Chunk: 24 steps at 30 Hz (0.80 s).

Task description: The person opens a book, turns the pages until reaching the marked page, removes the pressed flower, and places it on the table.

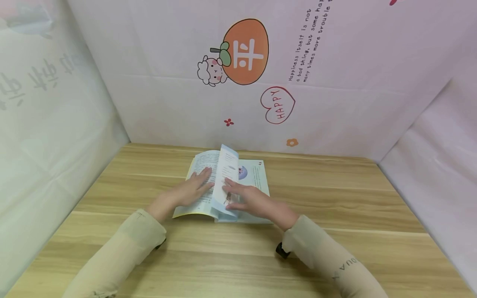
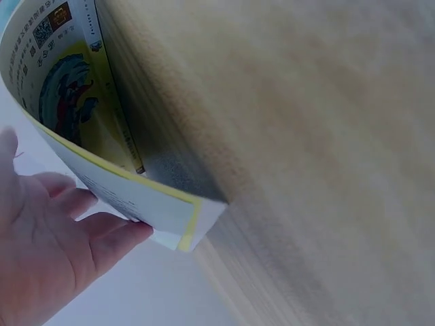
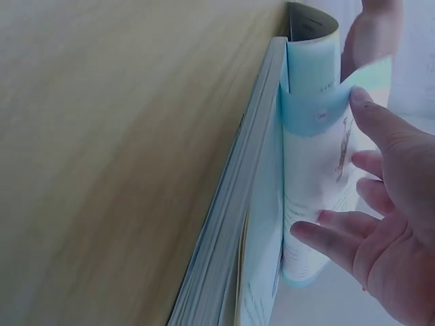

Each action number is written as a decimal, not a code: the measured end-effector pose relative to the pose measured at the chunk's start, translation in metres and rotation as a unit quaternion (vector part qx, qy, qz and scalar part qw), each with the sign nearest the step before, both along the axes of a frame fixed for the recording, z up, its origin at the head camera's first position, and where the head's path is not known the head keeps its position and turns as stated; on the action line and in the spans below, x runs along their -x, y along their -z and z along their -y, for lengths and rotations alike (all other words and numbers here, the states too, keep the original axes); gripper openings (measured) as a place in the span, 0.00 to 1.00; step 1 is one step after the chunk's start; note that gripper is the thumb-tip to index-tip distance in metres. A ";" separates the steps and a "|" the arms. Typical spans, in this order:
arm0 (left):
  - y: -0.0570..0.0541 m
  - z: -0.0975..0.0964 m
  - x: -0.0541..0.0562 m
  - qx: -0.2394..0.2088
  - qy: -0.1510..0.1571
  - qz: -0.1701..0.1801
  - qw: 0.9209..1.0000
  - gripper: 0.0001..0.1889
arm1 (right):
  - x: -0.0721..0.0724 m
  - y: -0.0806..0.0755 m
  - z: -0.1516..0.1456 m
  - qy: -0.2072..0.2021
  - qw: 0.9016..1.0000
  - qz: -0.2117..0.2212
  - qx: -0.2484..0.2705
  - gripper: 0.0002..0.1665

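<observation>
An open paperback book (image 1: pixel 261 178) lies on the table, its left side bowed up with a yellow-edged cover (image 2: pixel 183 197) underneath. One leaf (image 1: pixel 226 163) stands up near the spine, curving over toward the left. My left hand (image 1: pixel 193 189) rests on the printed left page with its fingers extended. Spread fingers of my right hand (image 1: pixel 251 200) touch the raised leaf from its right side. In the right wrist view, that hand's thumb (image 3: pixel 370 115) meets the leaf near its blue lower border, and the fingertips lie along its printed face.
The book sits toward the back of a wood-grain table (image 1: pixel 328 194). White printed cloth (image 1: pixel 167 99) hangs behind it, with more cloth at both sides. A dark band (image 1: pixel 283 250) shows under the right sleeve cuff.
</observation>
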<state>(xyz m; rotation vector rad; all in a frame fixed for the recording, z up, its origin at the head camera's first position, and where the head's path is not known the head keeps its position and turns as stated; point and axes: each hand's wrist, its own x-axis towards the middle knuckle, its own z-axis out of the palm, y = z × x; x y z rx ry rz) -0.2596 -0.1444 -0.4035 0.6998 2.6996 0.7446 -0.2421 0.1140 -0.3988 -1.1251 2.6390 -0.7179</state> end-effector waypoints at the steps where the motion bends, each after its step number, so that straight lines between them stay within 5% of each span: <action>1: 0.000 0.000 0.000 -0.006 -0.006 -0.002 1.000 0.37 | 0.000 0.000 0.002 -0.002 1.000 -0.002 -0.005 0.41; 9: 0.001 -0.002 0.003 -0.029 -0.021 -0.037 0.999 0.35 | 0.000 -0.002 0.018 -0.018 0.999 -0.015 -0.033 0.33; 17: 0.003 -0.001 0.000 0.023 -0.005 -0.018 1.000 0.29 | -0.002 -0.004 0.032 -0.044 0.998 -0.018 -0.042 0.27; 24: 0.002 0.000 0.001 0.024 0.001 -0.025 0.999 0.28 | 0.000 -0.004 0.023 -0.050 0.998 -0.013 -0.035 0.26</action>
